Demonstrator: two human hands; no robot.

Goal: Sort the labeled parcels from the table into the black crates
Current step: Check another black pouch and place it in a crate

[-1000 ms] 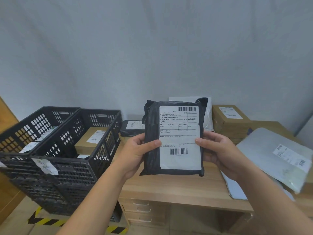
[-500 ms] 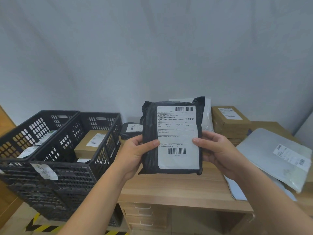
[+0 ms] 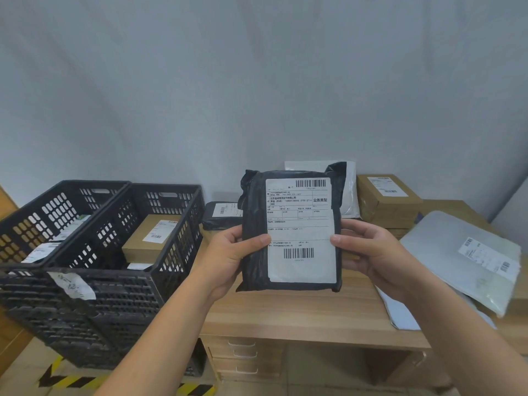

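Two black crates [image 3: 123, 298] stand past the table's [image 3: 285, 315] left edge. Over the table's middle, an upright black parcel [image 3: 254, 272] is held between both hands. The left hand [image 3: 225, 258] grips its left edge and the right hand [image 3: 374, 252] its right edge, thumbs pressed on the label [image 3: 303, 267].

Leftmost crate [image 3: 94, 183] cut by edge, parcel label [image 3: 300, 232] print unreadable

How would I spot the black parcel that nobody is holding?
Start at the wooden table and go to its far left corner, beside the black crate holding a cardboard box. The small black bag lying there, label up, is the only black parcel nobody holds.
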